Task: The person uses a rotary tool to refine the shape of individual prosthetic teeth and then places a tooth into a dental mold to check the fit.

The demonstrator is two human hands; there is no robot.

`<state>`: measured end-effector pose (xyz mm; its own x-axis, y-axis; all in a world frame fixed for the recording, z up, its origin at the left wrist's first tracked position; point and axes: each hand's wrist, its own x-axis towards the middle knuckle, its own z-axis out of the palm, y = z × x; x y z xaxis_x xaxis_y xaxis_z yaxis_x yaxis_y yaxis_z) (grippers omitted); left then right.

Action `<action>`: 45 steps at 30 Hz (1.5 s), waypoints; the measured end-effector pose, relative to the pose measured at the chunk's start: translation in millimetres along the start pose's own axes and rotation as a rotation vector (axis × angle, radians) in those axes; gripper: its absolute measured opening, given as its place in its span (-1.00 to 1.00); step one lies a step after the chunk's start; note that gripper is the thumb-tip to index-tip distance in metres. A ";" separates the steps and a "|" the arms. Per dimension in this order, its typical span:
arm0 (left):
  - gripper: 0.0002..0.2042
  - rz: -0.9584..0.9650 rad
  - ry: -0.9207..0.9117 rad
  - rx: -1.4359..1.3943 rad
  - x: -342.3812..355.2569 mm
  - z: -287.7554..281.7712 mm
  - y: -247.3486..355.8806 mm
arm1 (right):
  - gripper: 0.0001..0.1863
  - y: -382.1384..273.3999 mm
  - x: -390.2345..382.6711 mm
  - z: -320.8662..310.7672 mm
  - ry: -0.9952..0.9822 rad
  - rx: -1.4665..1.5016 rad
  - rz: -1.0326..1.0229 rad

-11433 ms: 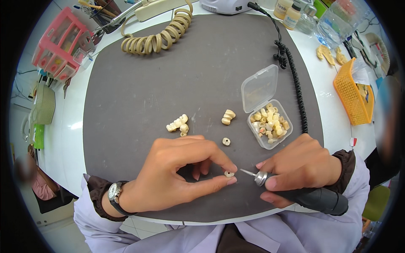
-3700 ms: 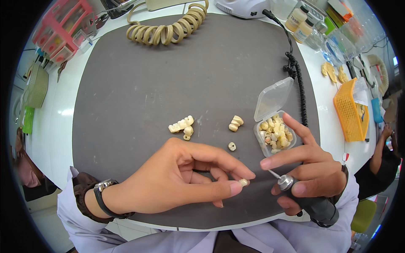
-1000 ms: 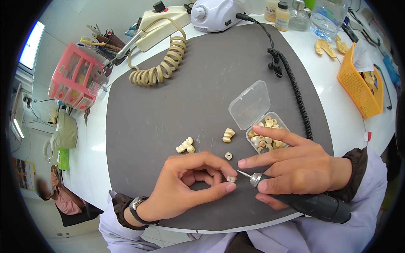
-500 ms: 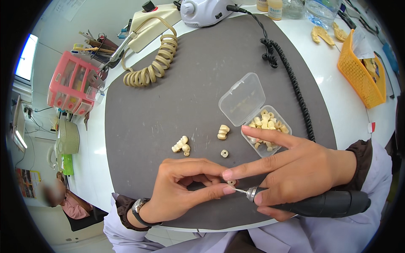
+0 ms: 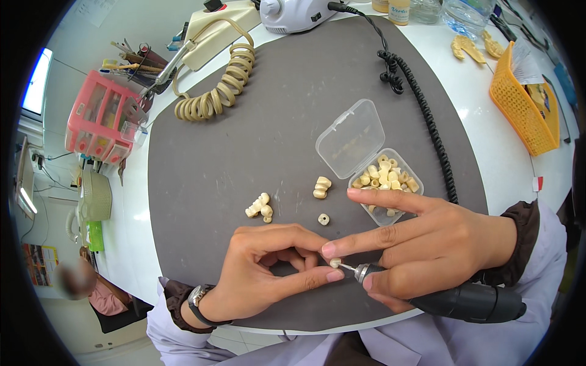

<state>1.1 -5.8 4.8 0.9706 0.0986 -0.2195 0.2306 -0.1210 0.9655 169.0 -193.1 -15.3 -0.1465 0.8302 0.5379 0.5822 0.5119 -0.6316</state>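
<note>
Thumb and index finger pinching, the left hand (image 5: 268, 259) has a small tooth-shaped crown (image 5: 335, 263) at its tips, over the near part of the grey mat (image 5: 244, 155). Call that crown the clock's centre! In from three o'clock comes the right hand (image 5: 427, 247), wrapped around a black handpiece (image 5: 467, 302), the thin metal bit (image 5: 347, 267) right up at the crown. One right fingertip meets the left fingertips; the index finger stretches out, crossing the near-left edge of a clear box (image 5: 414, 165) at one o'clock. Whether it touches that box, I can't tell. Lid open, crowns (image 5: 384, 175) piled inside!

Just before twelve sits a lone crown (image 5: 323, 219), and behind it a joined piece (image 5: 321, 187). Over at ten, a small cluster of tooth pieces (image 5: 259, 206). Farther out, a black coiled cord (image 5: 430, 116) sweeps along one o'clock, an orange basket (image 5: 519, 116) stands at two, pink drawers (image 5: 101, 119) at ten, a tan coiled hose (image 5: 223, 91) at eleven, and way up at twelve, a white machine (image 5: 293, 13).
</note>
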 end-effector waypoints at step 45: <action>-0.83 -0.064 0.028 -0.120 -0.3 3.3 -0.8 | -0.85 1.6 0.0 1.9 0.019 -0.045 -0.029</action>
<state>0.8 -9.0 3.6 0.9516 0.1297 -0.2787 0.2804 0.0054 0.9599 168.4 -191.8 -17.4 -0.1483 0.8107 0.5664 0.6138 0.5245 -0.5901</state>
